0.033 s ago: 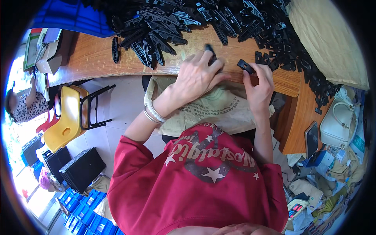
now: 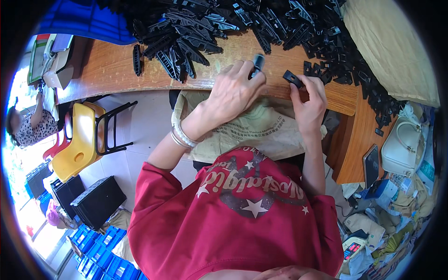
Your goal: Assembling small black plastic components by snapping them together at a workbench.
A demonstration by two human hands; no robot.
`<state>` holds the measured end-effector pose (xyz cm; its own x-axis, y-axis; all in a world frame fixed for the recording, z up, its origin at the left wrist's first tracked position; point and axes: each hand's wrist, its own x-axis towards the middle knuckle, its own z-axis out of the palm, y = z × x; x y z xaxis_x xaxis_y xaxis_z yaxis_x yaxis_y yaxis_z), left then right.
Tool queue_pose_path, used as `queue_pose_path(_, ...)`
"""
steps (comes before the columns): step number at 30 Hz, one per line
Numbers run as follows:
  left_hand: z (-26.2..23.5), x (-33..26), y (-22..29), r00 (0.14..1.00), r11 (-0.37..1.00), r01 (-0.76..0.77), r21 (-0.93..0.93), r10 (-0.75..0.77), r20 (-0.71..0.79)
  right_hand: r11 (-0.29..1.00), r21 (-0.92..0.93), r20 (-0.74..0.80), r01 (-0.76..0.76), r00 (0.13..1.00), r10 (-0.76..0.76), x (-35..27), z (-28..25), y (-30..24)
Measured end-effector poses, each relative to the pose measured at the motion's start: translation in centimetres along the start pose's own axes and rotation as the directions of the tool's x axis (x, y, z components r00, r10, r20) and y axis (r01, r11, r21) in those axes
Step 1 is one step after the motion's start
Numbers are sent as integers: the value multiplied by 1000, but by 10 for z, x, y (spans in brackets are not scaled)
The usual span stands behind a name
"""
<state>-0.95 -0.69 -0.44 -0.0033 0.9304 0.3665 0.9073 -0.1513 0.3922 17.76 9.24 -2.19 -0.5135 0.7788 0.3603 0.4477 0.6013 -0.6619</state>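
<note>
Between the thumb and fingers of my left hand (image 2: 237,87) is a long black plastic part (image 2: 257,64), its upper end catching light and slightly blurred. My right hand (image 2: 310,100) pinches a small black plastic clip (image 2: 292,78) with an opening in it, just above the table edge. The two pieces are apart. Beyond my left hand lies a heap of long ribbed black parts (image 2: 186,35). Small black pieces (image 2: 322,70) are scattered past my right hand. One ribbed part (image 2: 137,59) sits alone on the left.
The wooden table (image 2: 107,70) curves across, with a blue bin (image 2: 88,21) at its far left. A beige sack (image 2: 394,51) stands far right, near a phone (image 2: 371,166) and a white handbag (image 2: 402,147). Left are a yellow chair (image 2: 74,144) and another person (image 2: 35,123).
The long part in my left hand has turned, its upper end swinging right and showing a lighter face. My left thumb has drawn in toward the fingers. My right hand looks unmoved.
</note>
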Motion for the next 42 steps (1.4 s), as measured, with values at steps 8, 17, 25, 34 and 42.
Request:
queue_pose_path(8,-6,-4,-19,996,952,-85,-295,84,-16,937,327,250,-125,967,42,13,-5,-7)
queue_pose_path(17,3,-5,-19,997,897,-53,-438,20,-81,933,354,229,61,962,-150,18,2,-4)
queue_pose_path(25,-13,1,-8,954,710,299,-638,-214,210,886,463,331,33,921,-207,8,2,-5)
queue_pose_path(34,24,41,-35,971,979,-202,25,203,-128,896,-440,-191,56,969,-155,33,6,9)
queue_pose_path(42,18,1,-10,918,922,-355,153,375,-126,899,432,-214,-69,961,177,16,17,-16)
